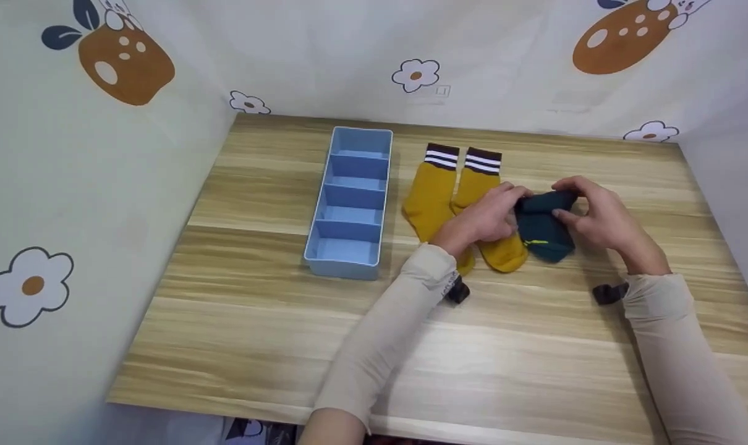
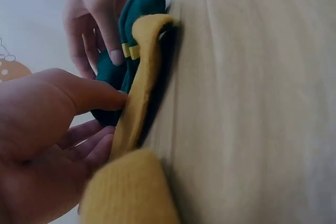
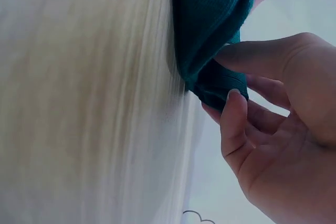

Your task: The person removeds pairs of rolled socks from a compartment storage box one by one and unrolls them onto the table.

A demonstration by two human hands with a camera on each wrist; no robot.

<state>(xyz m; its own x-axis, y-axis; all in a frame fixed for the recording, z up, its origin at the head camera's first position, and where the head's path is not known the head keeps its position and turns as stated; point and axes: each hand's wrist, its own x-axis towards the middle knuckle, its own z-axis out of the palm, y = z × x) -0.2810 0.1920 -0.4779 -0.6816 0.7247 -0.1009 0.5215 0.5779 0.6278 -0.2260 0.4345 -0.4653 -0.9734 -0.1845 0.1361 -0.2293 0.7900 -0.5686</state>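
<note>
A dark green sock (image 1: pixel 544 232) with a thin yellow stripe lies folded over on the table, its top edge turned down. My left hand (image 1: pixel 488 213) grips its upper left corner, reaching across the yellow socks. On the opposite side, my right hand (image 1: pixel 603 213) pinches the upper right corner between thumb and fingers. The right wrist view shows the layered green fabric (image 3: pixel 210 24) with the thumb tucked against the fold. Two mustard-yellow socks, a left one (image 1: pixel 433 191) and a right one (image 1: pixel 479 185), lie flat with dark, white-striped cuffs; my left hand and forearm partly cover them.
A light blue organizer box (image 1: pixel 346 269) with several compartments stands left of the socks. The wooden table (image 1: pixel 238 334) meets patterned cloth walls (image 1: pixel 324 55) at the back and sides. Small black wrist cameras hang under both of my wrists.
</note>
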